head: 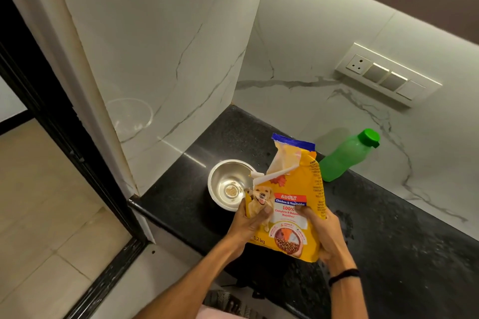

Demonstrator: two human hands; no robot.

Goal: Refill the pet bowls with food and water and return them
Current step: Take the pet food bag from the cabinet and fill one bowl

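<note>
A yellow dog food bag [293, 204] is tilted to the left over a steel bowl [228, 184] on the black counter [388, 241]. My left hand [252, 220] grips the bag's lower left corner near its torn opening. My right hand [321, 233] holds the bag's right side and bottom. A few kibble pieces lie in the bowl's bottom and some are at the bag's opening. A green water bottle [347, 158] with a green cap stands behind the bag, against the marble wall.
The counter ends at a marble side wall [160, 59] on the left, with the bowl's reflection in it. A switch panel [386, 75] is on the back wall. A dark door frame [51, 111] and tiled floor lie at the left.
</note>
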